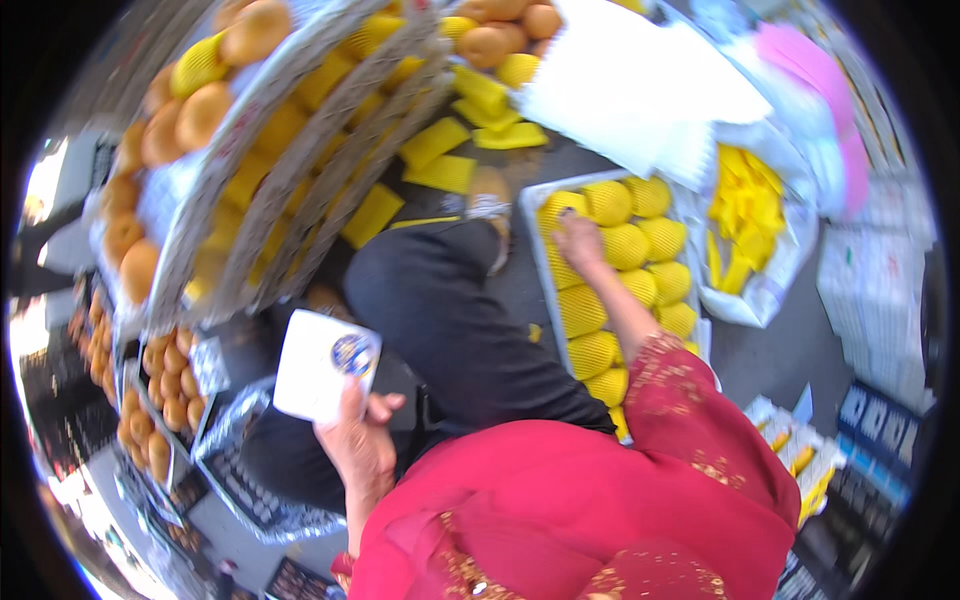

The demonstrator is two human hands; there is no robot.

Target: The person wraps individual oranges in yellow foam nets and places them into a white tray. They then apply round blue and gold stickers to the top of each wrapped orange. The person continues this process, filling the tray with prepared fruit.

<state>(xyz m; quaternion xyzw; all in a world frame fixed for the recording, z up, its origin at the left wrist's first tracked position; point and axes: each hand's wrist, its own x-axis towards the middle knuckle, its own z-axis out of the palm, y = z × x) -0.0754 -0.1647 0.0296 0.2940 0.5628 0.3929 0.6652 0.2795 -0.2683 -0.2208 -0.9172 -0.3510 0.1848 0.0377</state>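
My left hand (360, 442) grips a white sheet (311, 367) of stickers between thumb and fingers, above my bent knee. A round dark-blue sticker (352, 354) shows near the sheet's edge. On the right, my right hand (581, 241) reaches into a shallow carton (557, 304) filled with fruit in yellow foam-net sleeves. Its fingertips touch a sleeved fruit (562, 204) at the carton's far left corner. A small dark spot, perhaps a sticker, lies at those fingertips; whether they hold it is unclear.
Stacked cartons (247, 142) of orange-brown fruit lean close at the left. Flat yellow foam sleeves (439, 172) lie on the floor ahead. White sheets (637, 75) and a bag (799, 247) of yellow sleeves stand beyond the carton. Black crates (247, 487) sit lower left.
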